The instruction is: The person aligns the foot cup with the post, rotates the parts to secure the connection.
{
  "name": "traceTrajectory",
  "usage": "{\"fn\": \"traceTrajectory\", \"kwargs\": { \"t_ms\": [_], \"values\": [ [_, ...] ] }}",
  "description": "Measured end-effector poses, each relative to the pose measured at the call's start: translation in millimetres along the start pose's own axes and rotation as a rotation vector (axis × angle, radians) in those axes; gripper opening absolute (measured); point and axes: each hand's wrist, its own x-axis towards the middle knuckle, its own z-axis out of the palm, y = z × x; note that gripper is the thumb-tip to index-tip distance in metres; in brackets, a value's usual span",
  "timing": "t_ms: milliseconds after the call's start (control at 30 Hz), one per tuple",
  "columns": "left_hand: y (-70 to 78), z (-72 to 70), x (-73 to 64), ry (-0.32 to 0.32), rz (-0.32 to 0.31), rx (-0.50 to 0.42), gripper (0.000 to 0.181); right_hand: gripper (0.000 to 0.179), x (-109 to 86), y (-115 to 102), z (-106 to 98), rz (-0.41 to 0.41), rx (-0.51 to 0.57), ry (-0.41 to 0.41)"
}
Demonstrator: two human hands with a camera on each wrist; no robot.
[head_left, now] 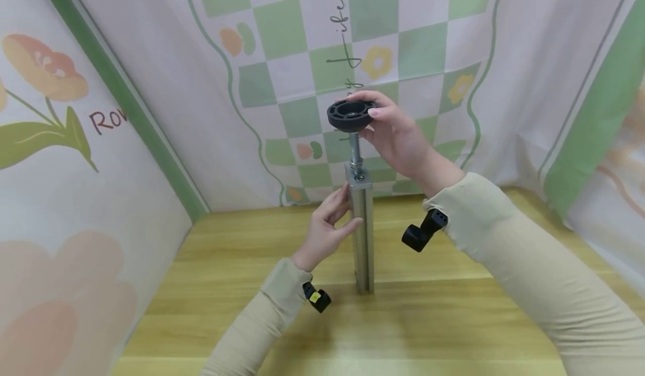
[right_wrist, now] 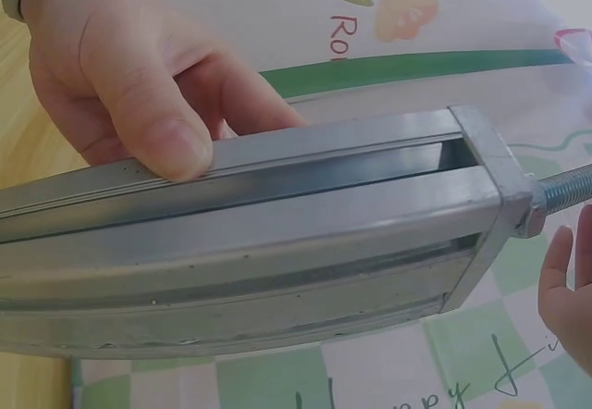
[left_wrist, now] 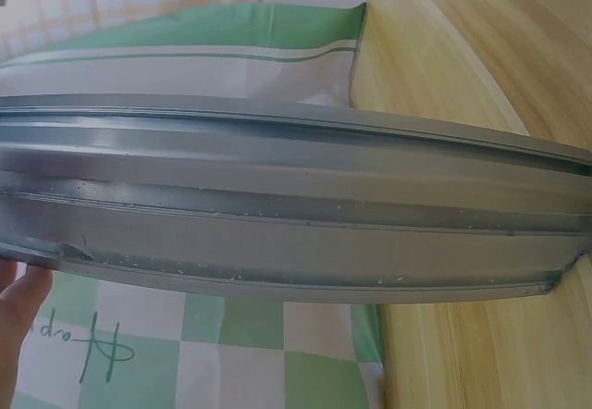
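An aluminium profile (head_left: 364, 236) stands upright on the wooden table, with long slots down its sides. Near its top my left hand (head_left: 330, 225) grips it, the thumb on the front face. The right wrist view shows that thumb pressed on the slotted metal (right_wrist: 351, 224). A threaded rod (head_left: 355, 149) with a nut rises from the end plate (head_left: 359, 181). On top of the rod sits a round black leveling foot (head_left: 351, 117), cup side up. My right hand (head_left: 398, 135) pinches the foot's rim from the right. Only the profile's side (left_wrist: 296, 205) fills the left wrist view.
The wooden table (head_left: 227, 253) meets a printed cloth (head_left: 282, 85) behind the profile. More cloth hangs at the left (head_left: 50, 197) and right (head_left: 604, 158). A small black wrist camera (head_left: 423, 231) juts from my right cuff, another (head_left: 317, 297) from my left.
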Motion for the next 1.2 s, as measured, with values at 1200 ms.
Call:
{"fn": "traceTrajectory", "kwargs": {
  "t_ms": [1200],
  "values": [
    [-5.5,0.8,-4.1,0.031,-0.007,0.028,0.066,0.016,-9.0,-5,18,-0.157,-0.598,0.3]
  ]
}}
